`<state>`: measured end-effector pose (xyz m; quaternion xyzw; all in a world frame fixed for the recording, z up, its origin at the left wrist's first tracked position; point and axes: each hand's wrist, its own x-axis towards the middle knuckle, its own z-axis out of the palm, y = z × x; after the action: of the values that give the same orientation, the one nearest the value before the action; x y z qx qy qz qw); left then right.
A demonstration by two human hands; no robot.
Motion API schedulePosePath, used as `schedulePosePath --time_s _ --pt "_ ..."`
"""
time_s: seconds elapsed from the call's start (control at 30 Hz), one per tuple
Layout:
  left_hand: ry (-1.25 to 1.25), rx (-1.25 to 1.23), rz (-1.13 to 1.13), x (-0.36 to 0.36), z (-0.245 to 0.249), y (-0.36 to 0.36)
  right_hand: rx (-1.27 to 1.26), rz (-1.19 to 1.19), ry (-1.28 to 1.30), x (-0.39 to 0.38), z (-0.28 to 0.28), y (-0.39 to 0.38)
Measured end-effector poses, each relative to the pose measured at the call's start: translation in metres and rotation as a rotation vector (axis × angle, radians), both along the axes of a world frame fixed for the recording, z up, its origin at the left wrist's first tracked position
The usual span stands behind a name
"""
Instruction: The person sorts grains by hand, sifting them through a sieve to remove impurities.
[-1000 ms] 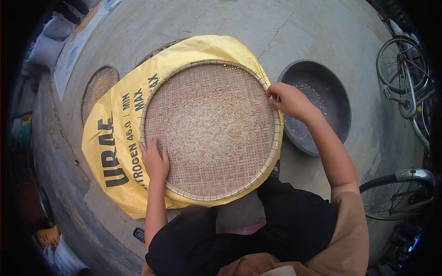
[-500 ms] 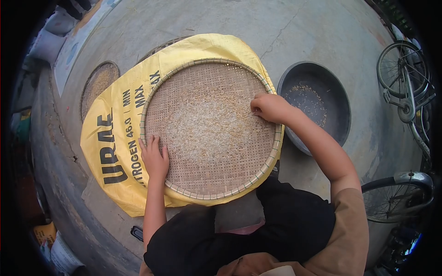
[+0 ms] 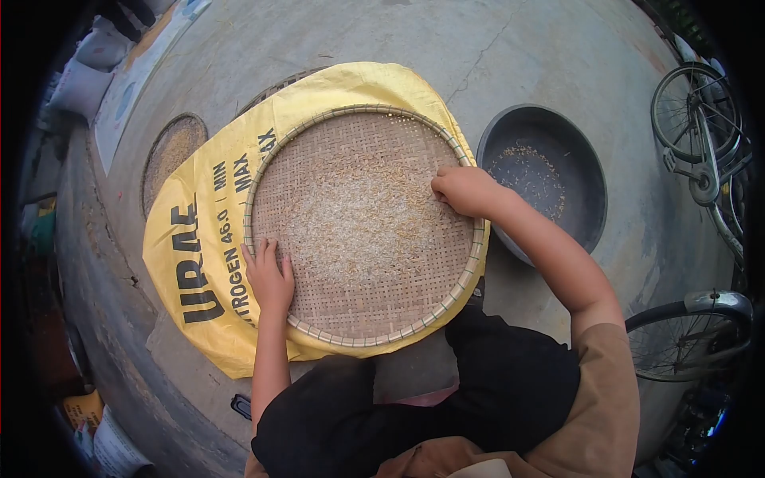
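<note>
A round woven bamboo tray (image 3: pixel 362 315) holds a spread of pale grain (image 3: pixel 358 219) mixed with yellowish husked kernels. My left hand (image 3: pixel 271 279) lies on the tray's left edge, its fingers stretched out and apart. Over the right side of the tray, my right hand (image 3: pixel 466 190) is closed in a pinch beside the grain. Whatever is between those fingertips is too small or hidden to make out. Under the tray spreads a yellow sack (image 3: pixel 187 255) with black print.
A dark round basin (image 3: pixel 586 167) with scattered grains stands to the right. Bicycles (image 3: pixel 701 159) line the far right. At the left are another basket of grain (image 3: pixel 171 151) and white sacks (image 3: pixel 80 86). A person's dark-clothed legs (image 3: pixel 127 17) show at upper left.
My right hand has shifted slightly down and left at the grain's edge, its fingers still pinched. My left hand keeps its place on the tray edge. The view has moved slightly.
</note>
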<state>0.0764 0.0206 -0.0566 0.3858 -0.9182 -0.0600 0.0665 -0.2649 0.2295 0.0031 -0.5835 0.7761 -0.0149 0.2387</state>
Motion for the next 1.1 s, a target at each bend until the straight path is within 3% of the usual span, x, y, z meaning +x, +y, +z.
schedulePosePath --time_s 0.2,0.4,1.1 --pt "0.018 -0.005 -0.007 0.001 -0.003 -0.001 -0.072 -0.128 -0.037 -0.006 0.039 0.016" --pt "0.015 -0.004 0.006 0.0 -0.001 0.001 -0.004 -0.03 0.022 0.006 0.008 0.026" --pt "0.011 -0.039 -0.004 0.0 0.0 0.001 0.045 -0.066 0.049 0.012 -0.004 0.021"
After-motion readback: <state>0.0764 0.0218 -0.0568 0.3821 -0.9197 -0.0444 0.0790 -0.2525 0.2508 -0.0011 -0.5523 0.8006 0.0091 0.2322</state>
